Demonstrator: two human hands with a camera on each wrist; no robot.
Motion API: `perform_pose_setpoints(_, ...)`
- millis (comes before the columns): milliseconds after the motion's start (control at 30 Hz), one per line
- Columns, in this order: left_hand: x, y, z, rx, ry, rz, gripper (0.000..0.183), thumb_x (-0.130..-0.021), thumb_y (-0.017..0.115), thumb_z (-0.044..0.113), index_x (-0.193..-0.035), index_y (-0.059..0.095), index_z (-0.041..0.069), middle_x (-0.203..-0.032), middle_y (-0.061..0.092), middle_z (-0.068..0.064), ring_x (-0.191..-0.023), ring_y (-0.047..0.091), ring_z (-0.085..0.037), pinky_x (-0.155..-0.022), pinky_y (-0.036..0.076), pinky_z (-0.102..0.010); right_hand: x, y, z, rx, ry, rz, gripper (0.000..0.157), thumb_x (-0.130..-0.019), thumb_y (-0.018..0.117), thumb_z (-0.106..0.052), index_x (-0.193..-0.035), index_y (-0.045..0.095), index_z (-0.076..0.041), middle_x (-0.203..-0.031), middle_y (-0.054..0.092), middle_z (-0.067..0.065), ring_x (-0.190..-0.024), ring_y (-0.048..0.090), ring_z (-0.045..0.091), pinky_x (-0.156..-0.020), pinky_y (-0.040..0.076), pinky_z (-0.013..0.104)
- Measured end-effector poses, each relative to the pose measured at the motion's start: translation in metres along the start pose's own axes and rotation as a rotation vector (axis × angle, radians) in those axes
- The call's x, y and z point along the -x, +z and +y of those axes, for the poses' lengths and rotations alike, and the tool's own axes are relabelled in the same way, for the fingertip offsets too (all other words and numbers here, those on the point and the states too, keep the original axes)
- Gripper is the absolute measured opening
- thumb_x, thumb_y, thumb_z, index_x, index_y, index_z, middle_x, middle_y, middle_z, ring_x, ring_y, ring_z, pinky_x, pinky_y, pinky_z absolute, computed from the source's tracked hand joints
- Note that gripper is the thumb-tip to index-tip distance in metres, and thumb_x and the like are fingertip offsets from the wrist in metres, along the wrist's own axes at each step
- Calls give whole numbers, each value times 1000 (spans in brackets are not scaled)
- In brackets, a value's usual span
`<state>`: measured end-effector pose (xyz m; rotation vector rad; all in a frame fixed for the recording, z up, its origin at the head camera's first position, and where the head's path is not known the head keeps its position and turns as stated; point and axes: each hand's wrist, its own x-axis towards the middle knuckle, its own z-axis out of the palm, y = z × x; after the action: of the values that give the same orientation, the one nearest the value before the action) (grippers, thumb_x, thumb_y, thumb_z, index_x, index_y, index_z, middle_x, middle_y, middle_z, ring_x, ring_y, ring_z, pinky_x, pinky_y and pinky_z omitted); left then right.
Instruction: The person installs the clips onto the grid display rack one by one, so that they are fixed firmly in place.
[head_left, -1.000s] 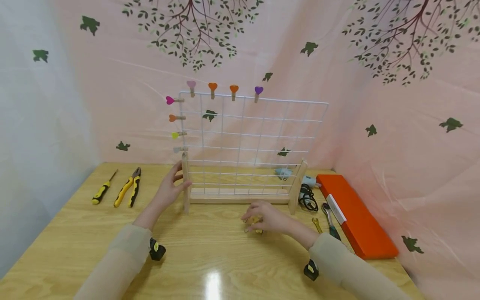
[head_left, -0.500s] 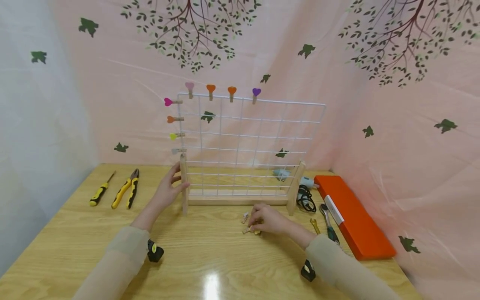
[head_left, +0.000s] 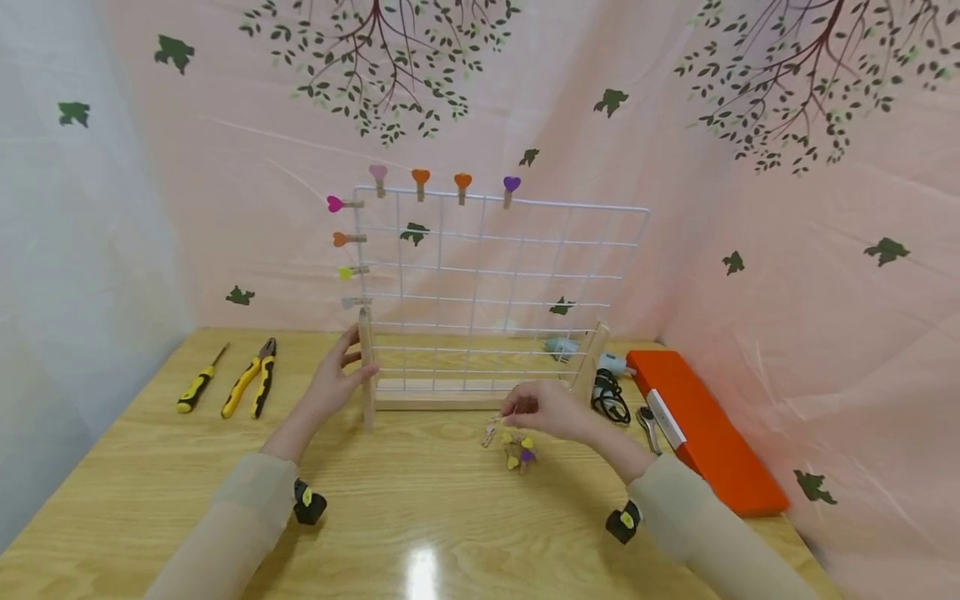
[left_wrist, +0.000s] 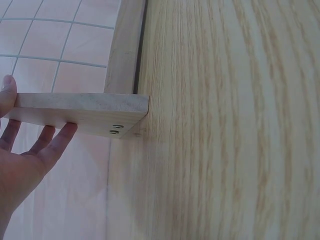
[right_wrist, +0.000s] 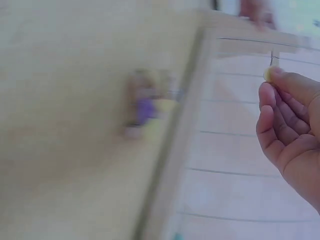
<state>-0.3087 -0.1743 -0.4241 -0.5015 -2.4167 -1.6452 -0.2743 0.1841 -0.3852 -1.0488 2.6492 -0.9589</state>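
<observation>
The right hand (head_left: 551, 408) has just risen from the loose clips (head_left: 527, 456) between the rack (head_left: 435, 402) and the bench's (head_left: 360, 533) near edge, its grip pinching a yellow clip (right_wrist: 268, 75) — seemingly one fewer to collect — while the left hand (head_left: 333, 385) still grips the left upright (head_left: 368, 410).

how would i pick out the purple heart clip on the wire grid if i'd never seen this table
On the wooden table, find the upright white wire grid. Along its top edge stand four heart-topped clips; the purple heart clip is the rightmost. Its deep purple sets it apart from the two orange clips and the pale pink clip beside it.
</observation>
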Motion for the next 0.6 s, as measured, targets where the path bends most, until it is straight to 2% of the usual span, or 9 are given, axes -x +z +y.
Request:
perform_pose_setpoints(67,1,0,0,-4,4,1,74,-85,59,17,-144,14,23,-139,27,-16,-118,40,-40,-82,48,-49,0,-17,-11,-27,1,31,11,-83,62,-26,-91,65,-19,-83,63,-7,-70,60,10,-61,51,23)
perform_pose_setpoints(200,1,0,2,-1,5,2,74,-85,59,16,-144,15,22,-139,27,-17,-118,40,-40,-82,48,-48,1,-54,-36,-13,-36,146,13,-85,61,-25,-95,67,-19,-87,62,-6,-74,58,11,-64,51,23)
perform_pose_setpoints(400,1,-1,1,3,1,0,74,-85,59,11,-144,14,20,-139,27,-17,-118,39,-41,-80,49,-48,-1,-112,-72,-55,-163,284,19,-88,55,-11,-104,65,-9,-97,54,2,-77,50,13,-65,46,20)
perform_pose_setpoints(600,0,0,1,8,1,-4,74,-86,59,12,-144,14,22,-139,26,-16,-119,38,-41,-80,48,-49,-9,-161,-123,6,-287,531,17,-85,55,2,-101,60,6,-91,57,11,-74,49,14,-64,43,14)
